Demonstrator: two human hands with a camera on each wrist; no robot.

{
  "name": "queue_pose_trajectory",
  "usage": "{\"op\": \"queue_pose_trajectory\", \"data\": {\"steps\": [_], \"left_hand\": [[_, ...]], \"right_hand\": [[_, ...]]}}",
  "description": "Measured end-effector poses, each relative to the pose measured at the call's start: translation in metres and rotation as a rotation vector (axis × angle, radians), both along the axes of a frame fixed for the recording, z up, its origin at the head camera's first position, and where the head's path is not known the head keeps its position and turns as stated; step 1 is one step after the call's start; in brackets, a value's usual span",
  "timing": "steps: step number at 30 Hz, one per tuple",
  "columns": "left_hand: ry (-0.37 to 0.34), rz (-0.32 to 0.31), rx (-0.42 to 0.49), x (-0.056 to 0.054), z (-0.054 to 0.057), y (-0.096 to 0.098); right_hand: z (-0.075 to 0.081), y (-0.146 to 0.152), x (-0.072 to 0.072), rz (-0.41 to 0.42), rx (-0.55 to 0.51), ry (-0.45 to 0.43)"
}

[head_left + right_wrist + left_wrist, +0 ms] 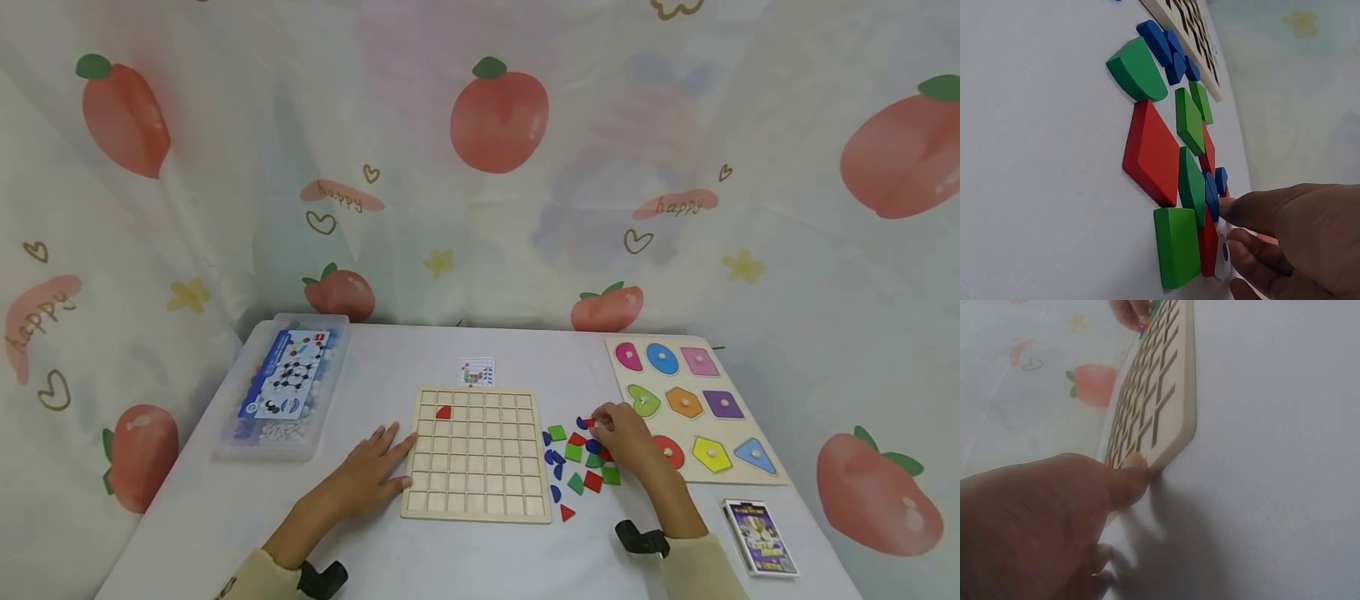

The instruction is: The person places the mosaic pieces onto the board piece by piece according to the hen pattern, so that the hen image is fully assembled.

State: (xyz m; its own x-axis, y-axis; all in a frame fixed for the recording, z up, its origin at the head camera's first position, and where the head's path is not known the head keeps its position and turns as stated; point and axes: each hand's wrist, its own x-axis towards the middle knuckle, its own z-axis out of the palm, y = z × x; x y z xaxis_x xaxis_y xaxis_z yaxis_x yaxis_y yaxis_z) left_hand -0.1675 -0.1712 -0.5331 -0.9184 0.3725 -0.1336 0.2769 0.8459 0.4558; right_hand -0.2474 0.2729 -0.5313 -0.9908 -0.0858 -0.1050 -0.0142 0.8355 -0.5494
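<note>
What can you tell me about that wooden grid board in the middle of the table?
The wooden grid board is a pale, square tray of light wood, divided by thin ribs into rows of small square cells. It lies flat on the white table, with rounded corners. Nearly all cells are bare; one red piece sits in a cell near the far left corner. The left hand rests flat against its left edge, thumb touching the near corner. Loose coloured pieces lie just to its right.
</note>
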Motion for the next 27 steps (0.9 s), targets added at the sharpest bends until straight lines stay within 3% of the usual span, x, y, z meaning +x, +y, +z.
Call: {"op": "queue_pose_trajectory", "data": {"steps": [7,14,20,27], "left_hand": [[0.004,-0.005,0.003,0.0,-0.001,-0.001],[-0.001,-0.008,-0.013,-0.001,-0.004,-0.001],[-0.006,-0.018,-0.01,-0.001,-0.006,0.001],[-0.01,-0.01,-0.018,-0.002,-0.001,-0.002]], "right_hand": [[-0.005,0.0,-0.005,-0.001,-0.019,0.015],[-0.001,-0.014,-0.013,-0.04,-0.036,0.045],[0.006,-0.054,-0.013,-0.029,-0.062,0.073],[0.012,-0.126,-0.013,0.085,-0.063,0.149]]}}
